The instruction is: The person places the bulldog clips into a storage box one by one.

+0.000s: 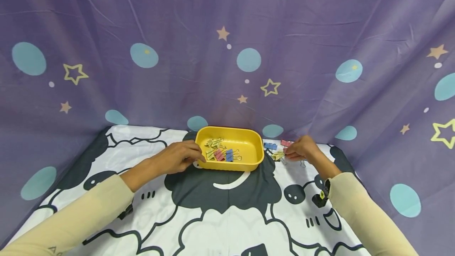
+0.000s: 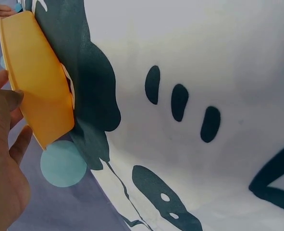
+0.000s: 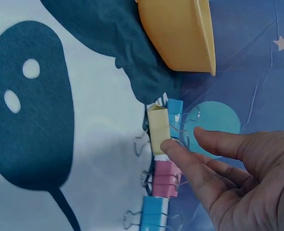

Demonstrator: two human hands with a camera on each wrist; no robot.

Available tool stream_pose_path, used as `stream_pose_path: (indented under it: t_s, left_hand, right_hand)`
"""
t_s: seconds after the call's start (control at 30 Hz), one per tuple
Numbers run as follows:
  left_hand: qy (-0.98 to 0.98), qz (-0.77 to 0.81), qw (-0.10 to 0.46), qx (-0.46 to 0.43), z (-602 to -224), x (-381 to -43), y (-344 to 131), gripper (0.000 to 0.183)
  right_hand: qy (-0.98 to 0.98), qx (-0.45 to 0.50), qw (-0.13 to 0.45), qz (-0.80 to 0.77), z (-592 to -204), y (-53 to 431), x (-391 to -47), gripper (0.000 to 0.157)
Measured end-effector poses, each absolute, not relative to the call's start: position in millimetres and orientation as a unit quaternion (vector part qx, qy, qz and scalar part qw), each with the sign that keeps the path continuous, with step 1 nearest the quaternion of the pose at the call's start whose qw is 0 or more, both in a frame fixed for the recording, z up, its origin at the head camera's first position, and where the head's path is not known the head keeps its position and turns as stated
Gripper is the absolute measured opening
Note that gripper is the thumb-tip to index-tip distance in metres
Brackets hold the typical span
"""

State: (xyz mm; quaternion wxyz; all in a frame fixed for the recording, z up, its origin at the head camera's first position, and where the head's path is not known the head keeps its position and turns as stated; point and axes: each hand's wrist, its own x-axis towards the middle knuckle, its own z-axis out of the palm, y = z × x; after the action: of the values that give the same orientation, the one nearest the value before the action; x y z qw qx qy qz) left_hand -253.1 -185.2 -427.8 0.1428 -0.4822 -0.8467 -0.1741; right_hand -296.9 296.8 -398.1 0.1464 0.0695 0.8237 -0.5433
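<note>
My left hand (image 1: 177, 156) grips the left end of a yellow plastic tray (image 1: 254, 165), thumb against its outer wall and fingers around the rim. Inside the tray lie several binder clips: yellow ones (image 1: 214, 143), a pink one (image 1: 219, 155) and a blue one (image 1: 230, 155). Right of the tray, my right hand (image 1: 301, 149) reaches over more clips. In the right wrist view its index fingertip is right at the end of a yellow binder clip (image 3: 158, 129), with the thumb held apart. A pink clip (image 3: 166, 179) and blue clips (image 3: 153, 211) lie beside it.
A purple curtain (image 1: 185, 50) with stars and spots rises behind the tray. Under everything spreads a white cloth (image 1: 227, 228) with dark cartoon shapes. The loose clips lie near the cloth's back edge, close to the curtain.
</note>
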Motion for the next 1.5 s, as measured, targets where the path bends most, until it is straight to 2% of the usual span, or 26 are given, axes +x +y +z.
stream_pose_path:
  t_s: [0.33,0.53,0.67,0.93,1.17,1.5]
  left_hand:
    - [-0.844,-0.176,0.149,-0.485,-427.9,-252.6,-185.0,0.037]
    - [-0.844,-0.178,0.145,-0.484,-428.0,-253.0,-184.8,0.038]
    - [-0.845,-0.175,0.141,-0.485,-428.3,-253.8,-184.9,0.038]
    - [-0.846,-0.175,0.139,-0.483,-428.5,-254.5,-185.5,0.037]
    - [-0.847,-0.173,0.140,-0.482,-429.8,-254.7,-185.3,0.036]
    - [-0.848,-0.169,0.141,-0.482,-427.6,-254.1,-185.9,0.035]
  right_hand:
    - [0.775,0.087,0.152,-0.607,-408.5,295.5,-299.3,0.028]
    - [0.719,0.114,0.195,-0.657,-411.9,299.7,-302.8,0.020]
    - [0.697,0.122,0.217,-0.672,-414.9,303.0,-303.5,0.022]
    - [0.682,0.130,0.225,-0.684,-421.1,304.6,-305.8,0.022]
    - [0.675,0.123,0.238,-0.688,-419.9,306.3,-307.7,0.028]
    - [0.671,0.093,0.258,-0.689,-404.7,312.5,-311.4,0.023]
